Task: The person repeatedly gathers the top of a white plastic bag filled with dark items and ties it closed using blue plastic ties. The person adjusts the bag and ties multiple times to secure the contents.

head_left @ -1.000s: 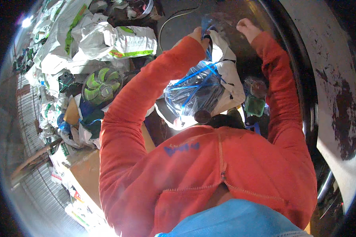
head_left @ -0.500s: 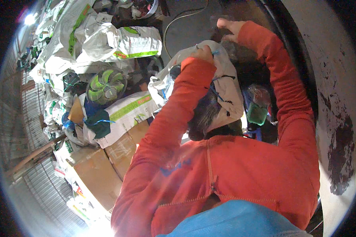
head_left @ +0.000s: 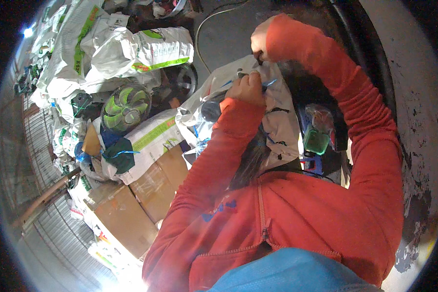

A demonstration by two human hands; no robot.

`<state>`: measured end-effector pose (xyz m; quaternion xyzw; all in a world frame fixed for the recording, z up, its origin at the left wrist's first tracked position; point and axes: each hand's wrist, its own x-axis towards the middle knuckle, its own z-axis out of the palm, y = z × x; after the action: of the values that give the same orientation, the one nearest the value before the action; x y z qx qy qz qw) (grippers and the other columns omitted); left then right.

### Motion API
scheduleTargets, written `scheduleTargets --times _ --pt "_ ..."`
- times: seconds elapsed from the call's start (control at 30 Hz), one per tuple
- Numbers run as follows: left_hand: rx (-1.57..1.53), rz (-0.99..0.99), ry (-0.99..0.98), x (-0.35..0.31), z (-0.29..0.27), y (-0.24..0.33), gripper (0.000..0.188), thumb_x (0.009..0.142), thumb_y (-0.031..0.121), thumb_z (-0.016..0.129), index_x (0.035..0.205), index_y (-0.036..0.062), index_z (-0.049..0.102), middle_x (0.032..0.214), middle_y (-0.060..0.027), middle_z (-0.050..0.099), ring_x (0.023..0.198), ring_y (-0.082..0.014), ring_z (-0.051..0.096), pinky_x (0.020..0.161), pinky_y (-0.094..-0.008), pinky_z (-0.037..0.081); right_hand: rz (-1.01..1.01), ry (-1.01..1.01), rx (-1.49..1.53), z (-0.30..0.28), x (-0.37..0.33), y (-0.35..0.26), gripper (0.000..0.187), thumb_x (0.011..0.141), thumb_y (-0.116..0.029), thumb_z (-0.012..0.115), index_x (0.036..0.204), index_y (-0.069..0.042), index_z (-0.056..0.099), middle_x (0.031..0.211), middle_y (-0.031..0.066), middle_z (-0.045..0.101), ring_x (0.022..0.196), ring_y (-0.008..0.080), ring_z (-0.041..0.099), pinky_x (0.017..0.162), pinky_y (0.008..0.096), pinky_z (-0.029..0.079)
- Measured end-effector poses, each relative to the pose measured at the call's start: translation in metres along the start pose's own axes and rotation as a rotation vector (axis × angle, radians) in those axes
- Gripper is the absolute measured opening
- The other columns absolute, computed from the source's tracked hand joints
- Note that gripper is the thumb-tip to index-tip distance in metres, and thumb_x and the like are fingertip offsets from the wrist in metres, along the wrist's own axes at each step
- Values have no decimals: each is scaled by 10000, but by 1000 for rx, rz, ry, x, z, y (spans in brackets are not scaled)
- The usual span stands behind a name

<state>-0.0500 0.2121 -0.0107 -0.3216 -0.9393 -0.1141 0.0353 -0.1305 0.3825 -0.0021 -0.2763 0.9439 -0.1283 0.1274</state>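
My left hand (head_left: 248,89) rests closed over a whitish sack (head_left: 283,127) lying in front of me. A small dark tip shows above its fingers, but what it grips cannot be made out. Light-blue bits (head_left: 269,83) show beside its knuckles. My right hand (head_left: 260,41) is just beyond the left, at the sack's far edge, with its fingers pinched together. A small dark piece shows under the right fingertips, too small to name. Next to my left wrist sits a dark round object (head_left: 210,111). Dark strips (head_left: 277,110) lie on the sack.
At the left are a green-bladed fan (head_left: 126,107), printed white sacks (head_left: 163,48) and cardboard boxes (head_left: 124,214). A green container (head_left: 316,141) stands to the right of the whitish sack. A cable (head_left: 198,41) curves across the grey surface beyond. A peeling wall (head_left: 416,160) borders the right side.
My right hand has moved left and in to the sack's far edge; its fingers are now pinched together. My left hand has shifted slightly nearer, still closed.
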Motion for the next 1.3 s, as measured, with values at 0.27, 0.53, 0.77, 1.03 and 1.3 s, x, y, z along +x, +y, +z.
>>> scheduleTargets --times 0.27,0.53,0.77,1.03,1.3 --pt "25 12 6 -2 4 -4 190 692 85 515 879 56 513 720 -99 567 666 -283 572 553 -378 479 40 -132 -73 -24 14 -4 186 704 -179 574 806 -41 646 741 146 622 720 312 602 669 400 477" --pt "3 27 33 -1 7 -8 198 682 90 526 873 39 518 703 -91 565 657 -271 573 521 -369 477 -225 146 -123 2 2 17 172 692 -175 574 816 -89 656 885 118 604 804 308 597 689 396 481" --pt "7 -8 6 -2 9 -7 191 671 86 531 859 49 522 706 -95 574 642 -285 573 529 -388 476 -333 299 26 0 -10 -5 49 605 -99 613 651 -88 622 704 58 561 712 264 583 616 378 460" --pt "-5 22 24 -4 7 -5 215 660 88 535 873 55 527 728 -115 588 660 -302 577 555 -399 478 -314 -53 -302 -9 28 -30 140 587 -120 626 714 -70 660 769 109 638 721 261 618 642 352 494" --pt "-50 17 -48 -3 0 -3 234 664 85 540 893 42 515 779 -138 587 727 -333 573 602 -423 476 -218 -171 -358 -17 23 -30 127 600 -125 625 706 -73 673 770 100 653 743 262 626 658 365 501"
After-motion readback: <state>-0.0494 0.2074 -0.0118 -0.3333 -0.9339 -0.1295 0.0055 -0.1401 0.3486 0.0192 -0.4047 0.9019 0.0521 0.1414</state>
